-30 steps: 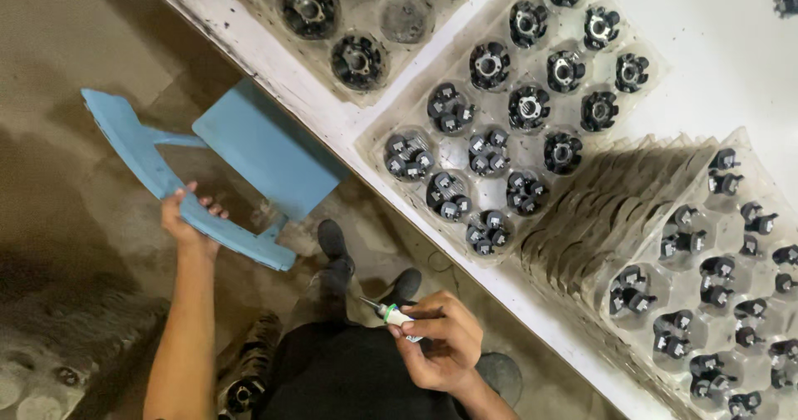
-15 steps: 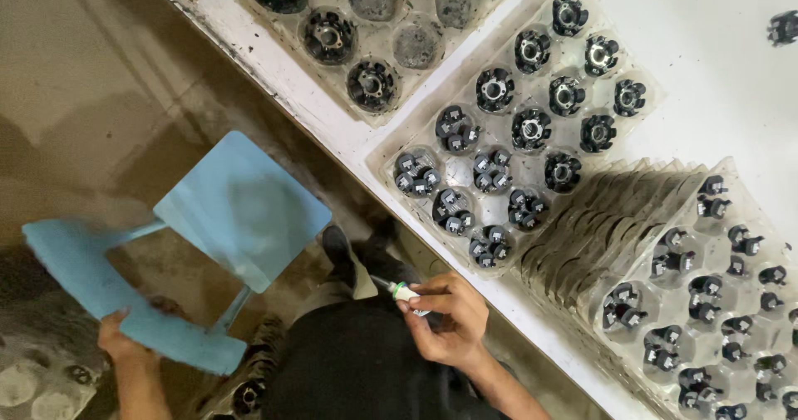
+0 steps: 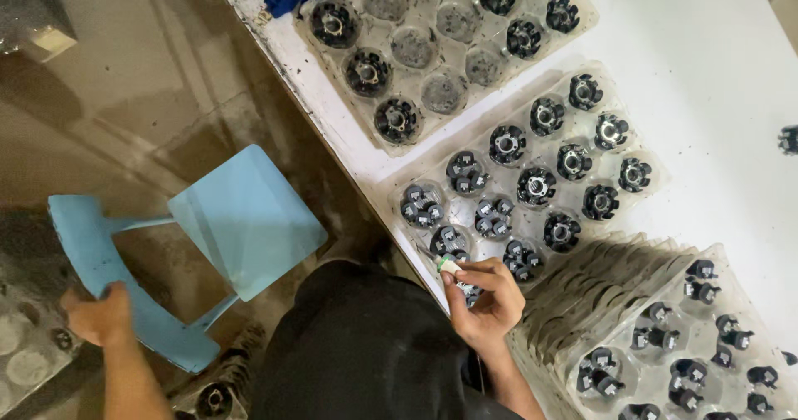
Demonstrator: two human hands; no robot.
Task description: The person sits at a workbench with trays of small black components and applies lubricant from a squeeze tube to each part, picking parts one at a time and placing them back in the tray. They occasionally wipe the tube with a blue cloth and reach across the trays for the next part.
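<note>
White table (image 3: 706, 71); right hand (image 3: 486, 304) hides small tool (image 3: 449, 264).

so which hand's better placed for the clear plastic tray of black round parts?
Right. The right hand sits at the clear plastic tray's near edge, gripping a small pale tool. The left hand is off the table, gripping the light blue plastic chair.

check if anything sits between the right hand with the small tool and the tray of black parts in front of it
Nothing visible does. The right hand holds the small tool right at the near edge of the clear tray of black parts.
</note>
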